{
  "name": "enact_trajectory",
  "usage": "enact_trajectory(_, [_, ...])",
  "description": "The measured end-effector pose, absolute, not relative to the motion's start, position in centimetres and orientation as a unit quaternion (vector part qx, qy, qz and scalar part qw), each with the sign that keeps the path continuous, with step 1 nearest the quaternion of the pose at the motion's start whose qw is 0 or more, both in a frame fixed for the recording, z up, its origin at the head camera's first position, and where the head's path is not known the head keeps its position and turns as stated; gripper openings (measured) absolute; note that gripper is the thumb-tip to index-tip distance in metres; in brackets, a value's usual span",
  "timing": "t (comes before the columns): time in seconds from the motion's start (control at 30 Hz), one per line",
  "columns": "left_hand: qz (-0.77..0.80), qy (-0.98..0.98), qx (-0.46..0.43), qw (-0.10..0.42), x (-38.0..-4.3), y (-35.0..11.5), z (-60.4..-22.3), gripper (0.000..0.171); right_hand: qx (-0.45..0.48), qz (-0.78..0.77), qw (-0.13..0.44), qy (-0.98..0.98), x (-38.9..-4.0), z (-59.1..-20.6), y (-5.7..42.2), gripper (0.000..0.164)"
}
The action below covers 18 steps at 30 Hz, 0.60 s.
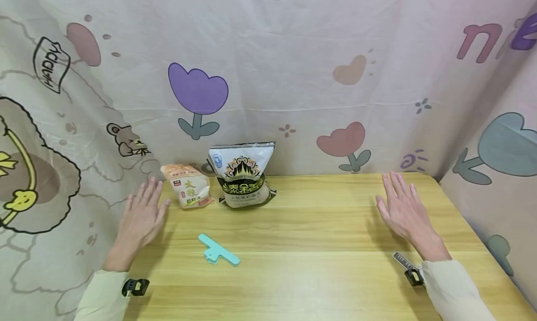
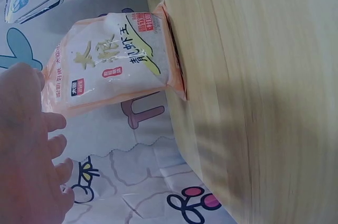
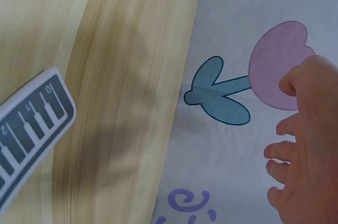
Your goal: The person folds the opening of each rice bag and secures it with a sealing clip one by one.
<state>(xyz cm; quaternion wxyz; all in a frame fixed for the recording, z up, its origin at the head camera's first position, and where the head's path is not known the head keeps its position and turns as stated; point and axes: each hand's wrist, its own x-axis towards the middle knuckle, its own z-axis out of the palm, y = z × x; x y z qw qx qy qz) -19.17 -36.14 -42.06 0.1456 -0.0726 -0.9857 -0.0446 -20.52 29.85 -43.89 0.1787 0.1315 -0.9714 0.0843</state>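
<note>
My left hand [image 1: 140, 214] is held palm down with straight fingers at the table's left edge, holding nothing. Just beyond its thumb stands a small orange-and-white food bag [image 1: 190, 188], which also fills the middle of the left wrist view. Beside that bag is a larger white and black rice bag [image 1: 245, 176], upright, its top edge flat. A turquoise bag clip [image 1: 218, 250] lies in front of them. Over the table's right side my right hand [image 1: 404, 214] is spread, also holding nothing. A grey-and-white strip with a numbered scale [image 3: 37, 129] shows near its wrist.
The wooden table [image 1: 319, 228] ends against a patterned curtain [image 1: 285, 78] at the back. More curtain hangs along the left and right sides. Small black devices [image 1: 135, 287] sit at both wrists.
</note>
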Motion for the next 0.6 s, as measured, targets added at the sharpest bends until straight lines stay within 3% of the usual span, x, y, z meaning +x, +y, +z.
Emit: enact_trajectory(0.6, [-0.045,-0.985,-0.074,0.152,-19.09,-35.53,-41.98,0.06,0.135,0.097,0.168,-0.972,-20.65,-44.38,29.59,0.064])
